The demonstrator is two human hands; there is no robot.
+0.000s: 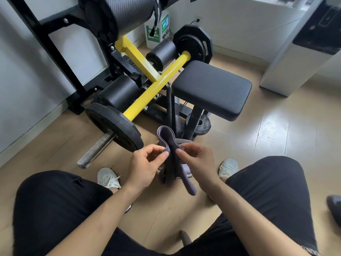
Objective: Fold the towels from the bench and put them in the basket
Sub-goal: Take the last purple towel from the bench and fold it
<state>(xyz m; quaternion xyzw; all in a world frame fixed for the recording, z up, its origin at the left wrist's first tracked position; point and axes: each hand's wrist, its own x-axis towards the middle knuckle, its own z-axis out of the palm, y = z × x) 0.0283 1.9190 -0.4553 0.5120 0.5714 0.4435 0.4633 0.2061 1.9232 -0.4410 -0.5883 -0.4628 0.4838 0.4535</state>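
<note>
Towel (166, 140), purple-grey, held above the floor (262, 148); tabletop (212, 89) at its 1 o'clock, apart. Left grip (145, 163), at 9 o'clock, pinches the folded edge with thumb and forefinger; right grip (198, 161), at 3 o'clock, pinches the other side.

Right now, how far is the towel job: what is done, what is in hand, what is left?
Done: the black padded bench seat shows no towel on it. In hand: the left hand and right hand both pinch one purple-grey cloth towel, looped and only partly folded. Left: finishing this fold and putting it away; no basket is in view, so stored towels cannot be counted.
</note>
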